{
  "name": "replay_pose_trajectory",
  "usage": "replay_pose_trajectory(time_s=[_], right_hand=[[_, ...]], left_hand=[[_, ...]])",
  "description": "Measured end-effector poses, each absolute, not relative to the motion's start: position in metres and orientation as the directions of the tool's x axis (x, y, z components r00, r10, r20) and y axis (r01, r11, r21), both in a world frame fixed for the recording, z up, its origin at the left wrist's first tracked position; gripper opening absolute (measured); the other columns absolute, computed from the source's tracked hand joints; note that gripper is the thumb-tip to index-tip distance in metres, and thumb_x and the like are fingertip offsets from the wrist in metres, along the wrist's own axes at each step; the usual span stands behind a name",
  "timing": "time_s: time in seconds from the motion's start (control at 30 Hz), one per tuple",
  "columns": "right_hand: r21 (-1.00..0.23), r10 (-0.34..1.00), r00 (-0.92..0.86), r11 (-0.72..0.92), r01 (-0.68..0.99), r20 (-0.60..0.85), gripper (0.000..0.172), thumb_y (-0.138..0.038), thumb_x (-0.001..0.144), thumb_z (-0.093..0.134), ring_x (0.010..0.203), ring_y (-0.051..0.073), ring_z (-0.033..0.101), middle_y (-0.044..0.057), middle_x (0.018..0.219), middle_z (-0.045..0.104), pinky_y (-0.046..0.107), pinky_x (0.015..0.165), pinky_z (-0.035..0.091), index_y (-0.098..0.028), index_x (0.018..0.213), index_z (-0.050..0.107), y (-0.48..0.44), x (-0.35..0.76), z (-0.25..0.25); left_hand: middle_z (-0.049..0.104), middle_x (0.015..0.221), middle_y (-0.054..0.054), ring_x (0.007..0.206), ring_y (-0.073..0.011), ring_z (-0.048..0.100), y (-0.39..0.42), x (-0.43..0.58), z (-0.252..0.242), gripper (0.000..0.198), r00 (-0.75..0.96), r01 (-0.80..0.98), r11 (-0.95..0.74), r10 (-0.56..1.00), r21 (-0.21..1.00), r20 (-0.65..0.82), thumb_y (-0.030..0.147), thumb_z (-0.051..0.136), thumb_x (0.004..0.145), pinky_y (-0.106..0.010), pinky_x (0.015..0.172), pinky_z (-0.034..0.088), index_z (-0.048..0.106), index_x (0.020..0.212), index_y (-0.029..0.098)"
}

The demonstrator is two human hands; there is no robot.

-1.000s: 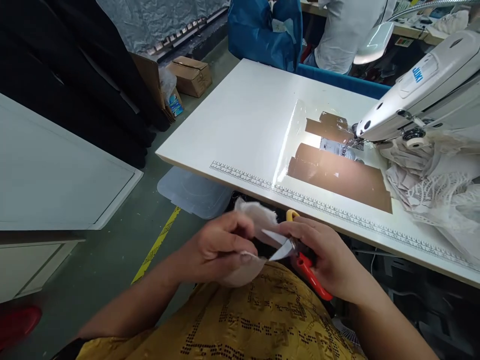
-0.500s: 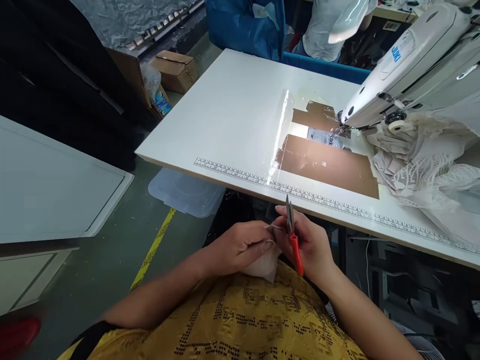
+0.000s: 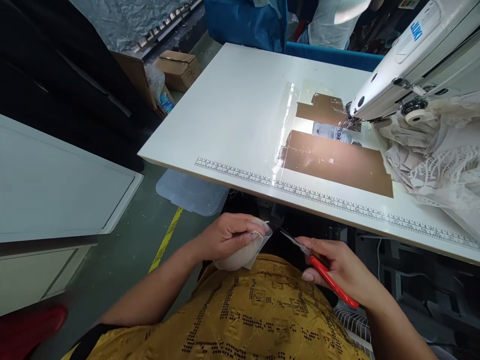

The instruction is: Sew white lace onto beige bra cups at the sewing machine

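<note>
My left hand (image 3: pixel 228 235) is closed around a small pale fabric piece (image 3: pixel 243 255) held over my lap, just below the front edge of the white sewing table (image 3: pixel 240 110). My right hand (image 3: pixel 337 267) grips red-handled thread snips (image 3: pixel 318 267); their blades point left toward the fabric's edge, a short gap away. Both hands are in front of my yellow patterned top.
A white sewing machine (image 3: pixel 408 55) stands at the table's right, with a heap of cream lace fabric (image 3: pixel 438 150) beside it. Brown tape patches (image 3: pixel 337 162) and a printed ruler (image 3: pixel 318 197) mark the tabletop. A clear plastic lid (image 3: pixel 191 192) and cardboard boxes (image 3: pixel 176 67) lie on the floor. Another person sits beyond the table.
My right hand has drawn the snips away to the right and lowered them; earlier the blades were up against the fabric. My left hand still holds the piece.
</note>
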State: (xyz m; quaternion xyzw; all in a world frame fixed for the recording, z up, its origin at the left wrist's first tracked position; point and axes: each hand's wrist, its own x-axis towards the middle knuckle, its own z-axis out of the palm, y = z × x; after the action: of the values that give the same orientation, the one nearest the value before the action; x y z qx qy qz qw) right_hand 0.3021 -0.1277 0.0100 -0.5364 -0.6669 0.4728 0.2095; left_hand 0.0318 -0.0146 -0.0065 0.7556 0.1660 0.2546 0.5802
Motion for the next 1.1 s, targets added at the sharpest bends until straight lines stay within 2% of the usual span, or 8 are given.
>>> replay_pose_trajectory(time_s=[0.17,0.23,0.37,0.5,0.77,0.87,1.0,1.1], right_hand=[[-0.861,0.867,-0.358,-0.143,0.487,-0.346,0.029,-0.044,0.083,0.067,0.070,0.017,0.057,-0.002,0.079,0.062,0.023,0.060,0.044,-0.022,0.101,0.066,-0.122,0.290,0.010],[-0.865,0.859,-0.373,-0.144,0.481,-0.351,0.028,-0.044,0.083,0.066,0.068,0.016,0.056,-0.002,0.076,0.061,0.023,0.058,0.043,-0.022,0.099,0.066,-0.119,0.288,0.011],[-0.873,0.867,-0.394,-0.090,0.479,-0.306,0.029,-0.043,0.082,0.067,0.071,0.017,0.059,-0.001,0.082,0.066,0.024,0.062,0.046,-0.023,0.103,0.066,-0.114,0.286,0.010],[-0.845,0.888,-0.378,-0.022,0.534,-0.261,0.042,-0.045,0.078,0.072,0.082,0.020,0.063,0.003,0.097,0.069,0.027,0.071,0.048,-0.025,0.114,0.063,-0.109,0.284,0.010],[-0.835,0.884,-0.409,0.038,0.549,-0.228,0.040,-0.046,0.078,0.071,0.080,0.020,0.064,0.002,0.094,0.070,0.027,0.070,0.048,-0.026,0.111,0.064,-0.099,0.277,0.014],[-0.836,0.893,-0.401,0.054,0.546,-0.205,0.042,-0.046,0.077,0.072,0.082,0.021,0.063,0.004,0.095,0.069,0.028,0.072,0.048,-0.025,0.113,0.064,-0.098,0.276,0.013],[-0.861,0.900,-0.366,-0.020,0.509,-0.237,0.041,-0.043,0.079,0.071,0.083,0.019,0.060,0.003,0.095,0.066,0.028,0.072,0.047,-0.024,0.113,0.062,-0.102,0.282,0.009],[-0.895,0.899,-0.328,-0.135,0.424,-0.291,0.035,-0.037,0.080,0.070,0.071,0.015,0.055,-0.001,0.082,0.061,0.025,0.065,0.045,-0.024,0.111,0.061,-0.111,0.287,-0.003]], left_hand=[[0.071,0.107,-0.013,0.102,-0.0209,0.066,-0.015,0.034,-0.006,0.024,0.847,-0.043,-0.258,0.504,0.965,0.173,0.019,0.051,0.094,-0.033,0.090,0.054,0.070,0.109,0.016],[0.071,0.106,-0.013,0.100,-0.0205,0.067,-0.015,0.034,-0.006,0.024,0.854,-0.036,-0.262,0.494,0.964,0.166,0.020,0.052,0.094,-0.032,0.089,0.054,0.069,0.110,0.016],[0.071,0.105,-0.013,0.096,-0.0194,0.067,-0.016,0.035,-0.005,0.025,0.866,-0.020,-0.259,0.478,0.966,0.146,0.021,0.051,0.094,-0.029,0.084,0.054,0.070,0.110,0.016],[0.070,0.106,-0.014,0.094,-0.0196,0.066,-0.016,0.037,-0.004,0.025,0.886,-0.012,-0.237,0.448,0.971,0.120,0.021,0.051,0.095,-0.029,0.082,0.053,0.069,0.111,0.015],[0.070,0.093,-0.010,0.081,-0.0156,0.066,-0.016,0.039,-0.006,0.023,0.878,-0.016,-0.262,0.458,0.965,0.139,0.017,0.053,0.093,-0.023,0.071,0.050,0.070,0.108,0.015],[0.070,0.094,-0.010,0.083,-0.0153,0.066,-0.016,0.040,-0.006,0.022,0.867,-0.019,-0.274,0.475,0.962,0.152,0.015,0.053,0.092,-0.023,0.073,0.051,0.071,0.106,0.015],[0.071,0.103,-0.012,0.094,-0.0187,0.067,-0.015,0.040,-0.006,0.023,0.840,-0.001,-0.292,0.519,0.956,0.159,0.017,0.052,0.093,-0.028,0.083,0.053,0.070,0.107,0.015],[0.072,0.103,-0.011,0.098,-0.0197,0.067,-0.015,0.039,-0.008,0.023,0.784,-0.010,-0.313,0.588,0.950,0.202,0.016,0.052,0.093,-0.031,0.087,0.054,0.071,0.107,0.016]])
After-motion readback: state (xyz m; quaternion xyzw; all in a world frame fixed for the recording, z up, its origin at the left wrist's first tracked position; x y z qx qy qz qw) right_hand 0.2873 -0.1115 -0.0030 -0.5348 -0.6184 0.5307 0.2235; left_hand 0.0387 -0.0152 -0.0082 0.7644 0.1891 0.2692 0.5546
